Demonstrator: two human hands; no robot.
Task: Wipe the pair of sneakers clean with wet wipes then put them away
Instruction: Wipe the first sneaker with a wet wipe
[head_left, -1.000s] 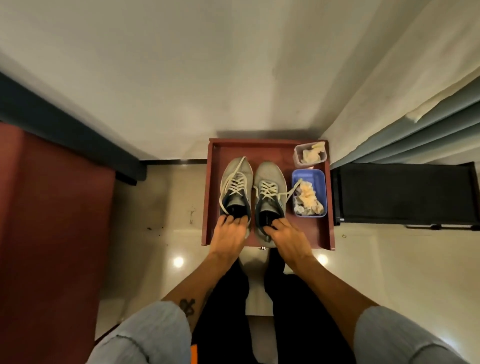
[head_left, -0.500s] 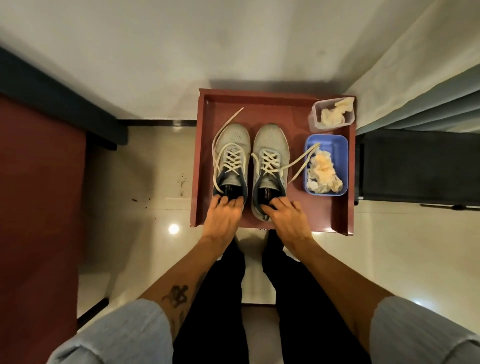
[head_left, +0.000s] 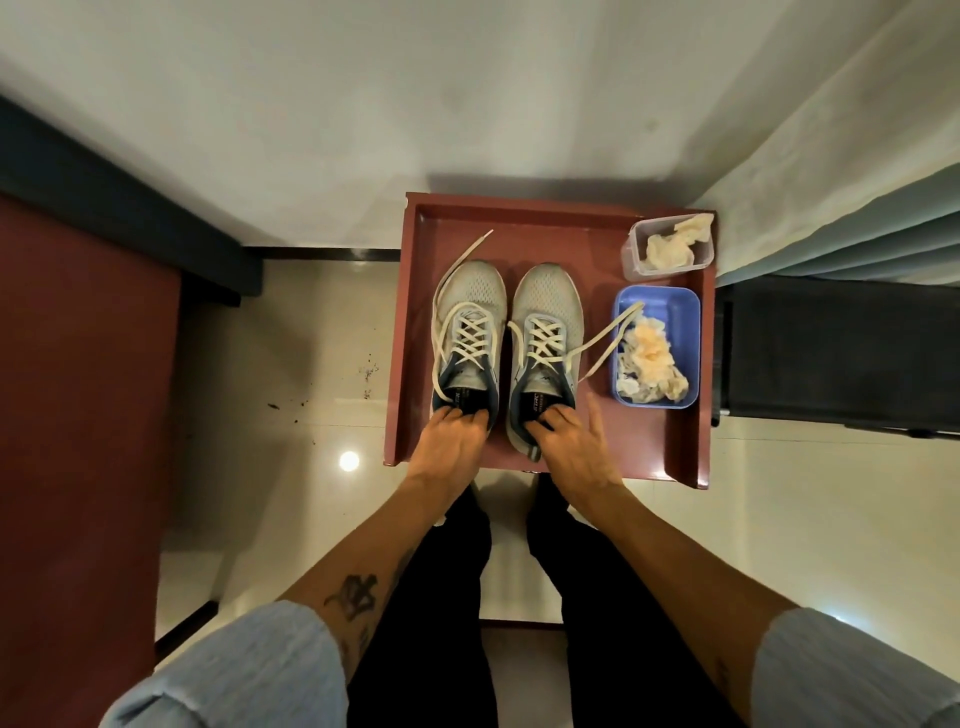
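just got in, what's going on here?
On a dark red tray, a person's left grip holds the left grey mesh sneaker by its heel collar, and the right grip holds the right grey mesh sneaker likewise. Crumpled wipes lie in a blue plastic tub beside the shoes; a clear plastic container behind it holds more.

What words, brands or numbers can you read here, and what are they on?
Insole of left sneaker: white print, too blurred to read.
Insole of right sneaker: white print, too blurred to read.
Tongue logos on both: too small to read.
Forearm tattoo: dark figure, no readable letters.
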